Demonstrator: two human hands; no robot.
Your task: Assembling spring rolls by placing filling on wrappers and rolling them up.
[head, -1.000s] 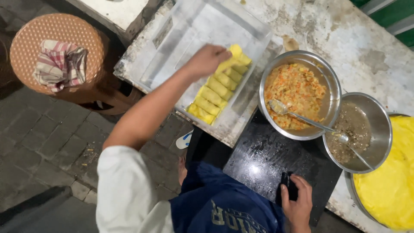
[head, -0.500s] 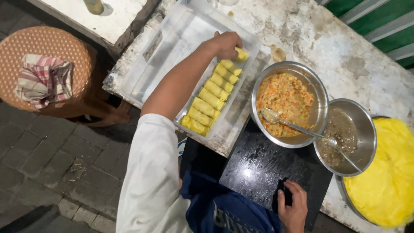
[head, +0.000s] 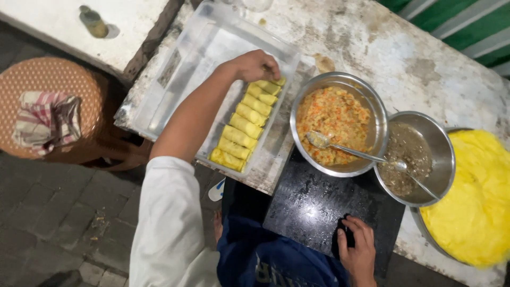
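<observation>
yellow rolls (head: 245, 126) lie in one row along the right side of a clear plastic tray (head: 180, 79), which stands on a worn white table (head: 404, 58). the left hand (head: 255, 65) is at the far end of this row, with the fingers curled down on the last roll (head: 277, 81); i cannot tell if it grasps the roll or only touches it. the right hand (head: 358, 250) rests on the near edge of a black board (head: 319, 204), fingers bent over the edge and holding it. just beyond the board stands a steel bowl (head: 340, 123) with orange and white filling, and a spoon (head: 345, 150) lies in it. to the right is a second steel bowl (head: 417, 157) with brown mix and another spoon (head: 417, 178). at the far right lies a pile of yellow wrappers (head: 473, 202). on the left, well apart from the table, a checked cloth (head: 45, 119) lies on a round woven stool (head: 50, 79).
</observation>
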